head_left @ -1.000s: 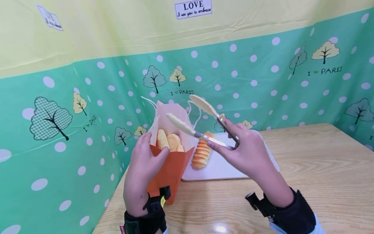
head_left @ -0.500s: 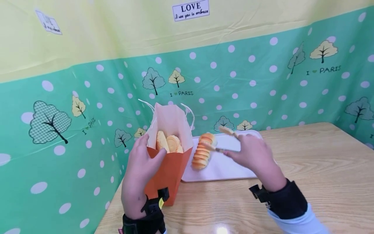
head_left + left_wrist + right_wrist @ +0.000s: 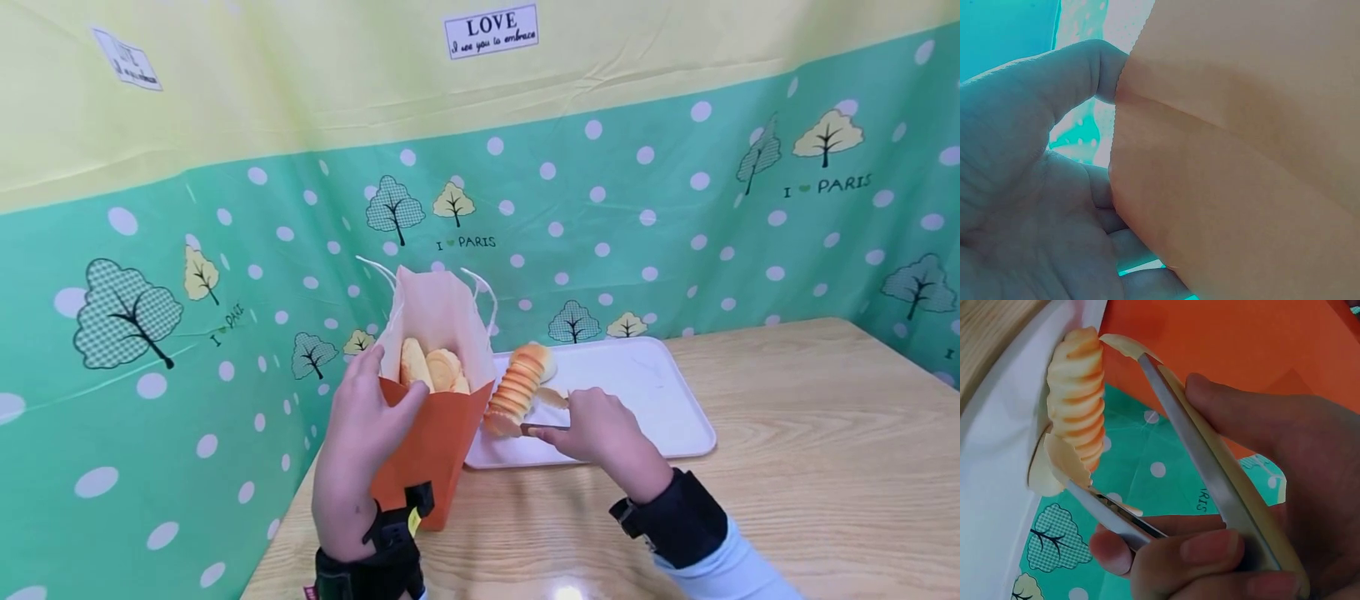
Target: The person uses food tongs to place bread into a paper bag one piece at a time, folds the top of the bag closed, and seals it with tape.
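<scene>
My left hand [image 3: 363,433] holds the rim of an orange paper bag [image 3: 427,433], its thumb at the front edge and its fingers along the left side. Two or more pale breads [image 3: 446,368] show in the bag's mouth. In my right hand [image 3: 607,429] I grip a pair of metal tongs [image 3: 1188,440] with cream-coloured tips. Those spread tips lie on either side of a ridged, golden bread roll [image 3: 1075,387] on a white tray [image 3: 645,392]. Whether both tips touch the roll I cannot tell. The left wrist view shows mostly the bag's side [image 3: 1235,187].
The bag stands upright on a wooden table [image 3: 795,433], close to the tray's left end. White string handles [image 3: 491,308] rise from its top. Behind everything hangs a green and yellow dotted cloth [image 3: 555,250], which also runs down the left side.
My right hand has brought the tongs down from above the tray, from beside the bag's mouth, to the bread roll. The left hand stays at the bag's rim.
</scene>
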### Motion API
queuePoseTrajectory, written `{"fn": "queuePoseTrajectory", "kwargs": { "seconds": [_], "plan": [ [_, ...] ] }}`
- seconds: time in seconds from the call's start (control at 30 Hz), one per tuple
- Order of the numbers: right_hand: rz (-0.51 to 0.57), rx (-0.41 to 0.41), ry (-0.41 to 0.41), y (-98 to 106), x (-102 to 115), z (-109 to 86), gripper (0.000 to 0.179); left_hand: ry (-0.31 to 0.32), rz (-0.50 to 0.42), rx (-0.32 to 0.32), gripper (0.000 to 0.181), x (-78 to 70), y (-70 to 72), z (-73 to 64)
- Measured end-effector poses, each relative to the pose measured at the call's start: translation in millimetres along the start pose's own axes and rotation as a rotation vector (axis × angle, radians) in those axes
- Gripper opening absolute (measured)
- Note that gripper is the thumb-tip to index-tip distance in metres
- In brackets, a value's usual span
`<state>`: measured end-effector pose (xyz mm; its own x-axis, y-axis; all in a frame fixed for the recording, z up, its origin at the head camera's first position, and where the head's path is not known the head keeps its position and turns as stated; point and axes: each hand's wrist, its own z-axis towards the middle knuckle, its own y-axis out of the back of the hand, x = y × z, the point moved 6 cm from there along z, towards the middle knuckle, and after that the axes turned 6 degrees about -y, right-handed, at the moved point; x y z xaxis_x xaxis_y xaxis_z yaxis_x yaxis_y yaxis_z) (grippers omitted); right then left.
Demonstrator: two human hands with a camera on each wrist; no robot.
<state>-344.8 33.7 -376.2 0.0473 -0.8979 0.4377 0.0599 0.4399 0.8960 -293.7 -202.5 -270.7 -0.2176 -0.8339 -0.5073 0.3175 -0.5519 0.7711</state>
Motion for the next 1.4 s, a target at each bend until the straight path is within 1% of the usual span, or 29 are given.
{"fn": "queuePoseTrajectory", "kwargs": {
  "seconds": [0.07, 0.13, 0.27, 0.33, 0.53, 0.57, 0.67, 0.73, 0.77, 0.83, 0.93, 1.03, 1.1, 1.17, 1.3, 1.4],
  "plan": [
    [0.006, 0.010, 0.003, -2.0, 0.3, 0.2, 0.051, 0.002, 0.002, 0.005, 0.072, -1.0, -0.1, 0.0],
    [-0.006, 0.002, 0.006, -2.8, -0.1, 1.2, 0.052, 0.004, 0.003, 0.010, 0.072, -1.7, -0.4, -0.1],
    [-0.046, -0.016, 0.013, 4.9, -4.8, 3.8, 0.053, 0.007, 0.002, 0.013, 0.072, -2.5, -0.6, -0.7],
    [-0.071, 0.003, 0.014, 13.5, -11.4, 4.4, 0.053, 0.008, 0.003, 0.015, 0.072, -2.7, -0.8, -0.9],
    [-0.139, 0.130, 0.021, 48.2, -42.2, 1.1, 0.051, 0.008, -0.004, 0.018, 0.072, -2.3, -1.7, -1.9],
    [-0.143, 0.147, 0.010, 53.7, -47.8, -0.1, 0.052, 0.007, -0.005, 0.018, 0.072, -2.6, -1.7, -2.0],
    [-0.150, 0.160, -0.042, 67.5, -62.1, -4.5, 0.057, 0.003, -0.009, 0.016, 0.071, -3.6, -1.8, -2.0],
    [-0.154, 0.144, -0.074, 74.3, -66.5, -8.5, 0.061, -0.001, -0.011, 0.016, 0.071, -4.5, -1.8, -2.0],
    [-0.154, 0.129, -0.088, 76.9, -66.6, -10.4, 0.062, -0.001, -0.012, 0.015, 0.071, -4.7, -2.0, -2.1],
    [-0.166, 0.096, -0.084, 79.8, -62.0, -13.8, 0.061, -0.001, -0.014, 0.017, 0.071, -4.8, -2.1, -2.3],
    [-0.182, 0.069, -0.061, 76.1, -48.5, -17.5, 0.058, 0.004, -0.012, 0.021, 0.071, -4.7, -1.4, -3.0],
    [-0.216, 0.076, -0.070, 65.7, -37.1, -19.3, 0.052, 0.014, -0.007, 0.028, 0.072, -3.9, -0.4, -3.4],
    [-0.235, 0.093, -0.097, 61.2, -36.5, -20.0, 0.052, 0.016, -0.007, 0.032, 0.072, -3.3, -0.2, -3.6],
    [-0.249, 0.102, -0.126, 62.4, -43.2, -19.8, 0.056, 0.011, -0.008, 0.034, 0.072, -3.5, -0.4, -3.4],
    [-0.232, 0.113, -0.179, 76.3, -68.9, -17.7, 0.062, 0.008, -0.015, 0.032, 0.072, -2.4, 0.0, -3.3],
    [-0.219, 0.130, -0.219, 86.5, -89.1, -14.8, 0.061, 0.010, -0.019, 0.027, 0.072, -1.7, 0.8, -3.1]
  ]
}}
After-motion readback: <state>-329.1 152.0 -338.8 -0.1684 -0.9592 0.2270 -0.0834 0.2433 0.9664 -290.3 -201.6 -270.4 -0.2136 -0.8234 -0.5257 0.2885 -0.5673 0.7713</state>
